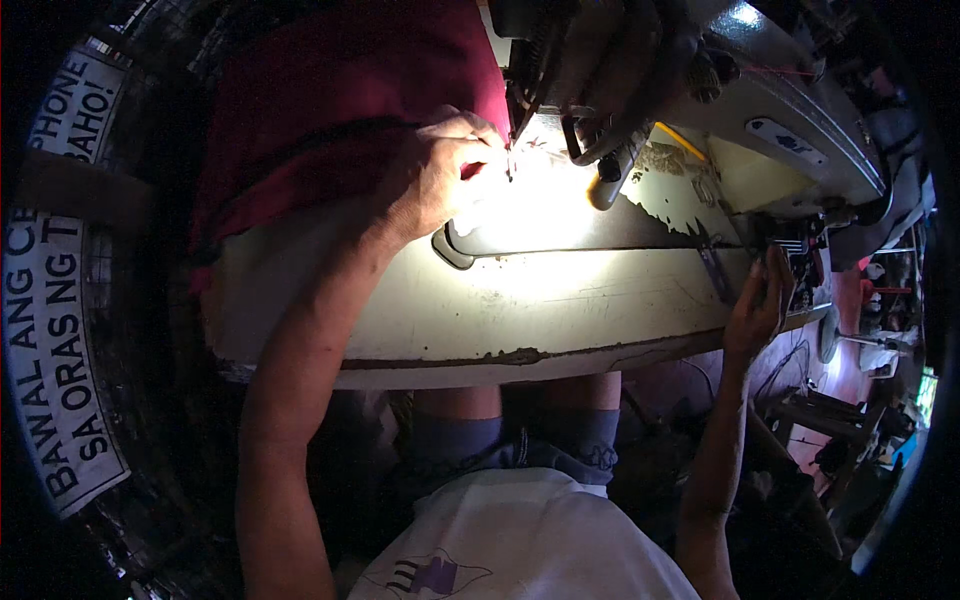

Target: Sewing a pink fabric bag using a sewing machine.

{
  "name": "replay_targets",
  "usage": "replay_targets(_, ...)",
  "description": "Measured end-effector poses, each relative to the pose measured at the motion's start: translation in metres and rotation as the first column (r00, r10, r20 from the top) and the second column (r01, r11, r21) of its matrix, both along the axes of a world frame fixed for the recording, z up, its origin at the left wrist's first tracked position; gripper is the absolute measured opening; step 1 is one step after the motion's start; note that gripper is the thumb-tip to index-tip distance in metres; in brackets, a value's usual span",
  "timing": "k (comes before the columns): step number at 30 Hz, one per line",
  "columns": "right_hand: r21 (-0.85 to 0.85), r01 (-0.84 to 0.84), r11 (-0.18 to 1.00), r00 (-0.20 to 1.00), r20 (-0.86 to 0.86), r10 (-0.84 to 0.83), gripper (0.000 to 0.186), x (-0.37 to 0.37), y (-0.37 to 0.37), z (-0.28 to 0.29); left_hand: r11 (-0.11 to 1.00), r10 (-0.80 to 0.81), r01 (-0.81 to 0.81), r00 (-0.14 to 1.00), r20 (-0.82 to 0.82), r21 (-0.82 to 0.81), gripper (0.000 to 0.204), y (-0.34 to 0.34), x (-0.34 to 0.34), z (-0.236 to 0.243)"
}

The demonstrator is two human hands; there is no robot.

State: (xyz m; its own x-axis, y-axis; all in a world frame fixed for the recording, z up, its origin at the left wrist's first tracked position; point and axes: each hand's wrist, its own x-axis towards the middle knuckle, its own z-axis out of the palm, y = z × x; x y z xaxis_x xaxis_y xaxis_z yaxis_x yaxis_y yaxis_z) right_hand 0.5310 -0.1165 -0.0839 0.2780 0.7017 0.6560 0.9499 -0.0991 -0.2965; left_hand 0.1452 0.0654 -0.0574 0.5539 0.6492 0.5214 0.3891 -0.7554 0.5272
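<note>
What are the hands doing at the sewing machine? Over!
Left hand at edge of red cloth, grip hard to see. Right hand at right end of table, grip unclear. Dark scissors beside it, clear of cloth.

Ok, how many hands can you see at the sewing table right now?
2. The left hand is at the edge of the dark red cloth; the right hand is by the right end of the tabletop. The dark surroundings could hide others.

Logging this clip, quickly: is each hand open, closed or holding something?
Left hand: curled at the red cloth; glare hides any grip.
Right hand: near the tabletop's right end; grip cannot be told.
</note>
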Motion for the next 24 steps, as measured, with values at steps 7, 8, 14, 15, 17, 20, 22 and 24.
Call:
replay_targets(7, -0.012, 0.017, 1.000, 0.999, 0.040, -0.017, 0.031, 0.003, 0.000, -0.002, 1.000, -0.022, 0.022, 0.999, 0.044, 0.003, 0.006, -0.006, 0.001, -0.001)
replay_targets(8, -0.011, 0.016, 1.000, 0.999, 0.039, -0.016, 0.031, 0.003, 0.000, -0.002, 0.999, -0.033, 0.032, 0.999, 0.031, 0.032, 0.006, -0.007, 0.001, -0.002)
replay_targets(14, 0.056, -0.034, 0.998, 0.998, 0.054, 0.031, 0.033, -0.001, 0.001, 0.002, 0.997, -0.062, 0.062, 0.998, 0.017, 0.049, 0.007, -0.009, 0.000, 0.000)
replay_targets(15, 0.032, -0.039, 0.999, 0.998, 0.041, 0.038, 0.034, -0.002, 0.001, 0.004, 0.997, -0.067, 0.066, 0.998, 0.013, 0.033, 0.006, -0.010, 0.000, 0.001)
replay_targets(17, 0.009, -0.043, 0.999, 0.999, 0.024, 0.043, 0.037, -0.004, 0.000, 0.005, 0.997, -0.064, 0.063, 0.998, 0.019, 0.040, 0.006, -0.010, 0.000, 0.002)
replay_targets(20, -0.001, -0.038, 0.999, 0.999, -0.032, 0.038, 0.038, 0.002, -0.002, 0.003, 0.998, -0.063, 0.062, 0.998, 0.024, 0.031, 0.007, -0.010, 0.000, 0.002)
replay_targets(22, 0.029, 0.016, 0.999, 1.000, -0.013, -0.016, 0.039, 0.019, -0.003, 0.002, 0.998, -0.059, 0.059, 0.998, 0.023, 0.020, 0.007, -0.009, 0.001, 0.001)
replay_targets(24, 0.054, 0.145, 0.988, 0.989, 0.017, -0.146, 0.040, 0.054, -0.003, 0.014, 0.997, -0.046, 0.043, 0.997, 0.058, 0.060, 0.008, -0.008, 0.002, 0.000)
